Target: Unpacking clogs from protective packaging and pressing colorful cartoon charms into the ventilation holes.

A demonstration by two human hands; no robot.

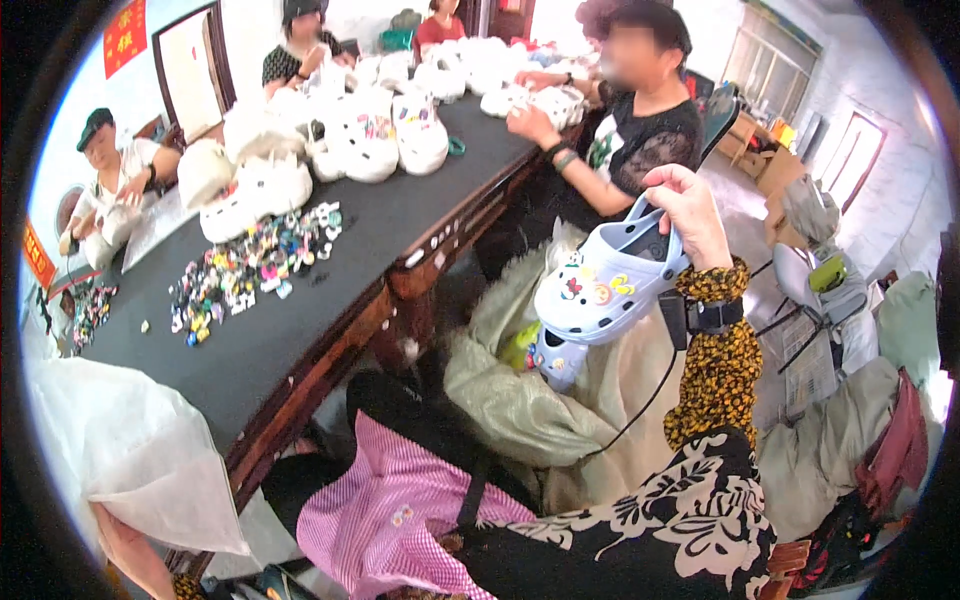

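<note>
My right hand (688, 212) is closed on the heel end of a light blue clog (608, 285), with the strap by my fingers. Small colourful charms are fixed on its upper, and the toe points left and down. Below it, another blue clog (560, 360) with charms lies in the mouth of a large pale woven sack (510, 405). At the lower left, my left hand (135, 550) is by a translucent white bag (140, 450) at the table's edge. The bag covers its fingers, so its grip is hidden.
A long dark table (375, 225) runs away from me. It bears a pile of loose charms (250, 270) and many white clogs (365, 135). Several people sit around it, one at the right side (650, 125). A chair (800, 285) and more sacks (825, 440) stand on the right.
</note>
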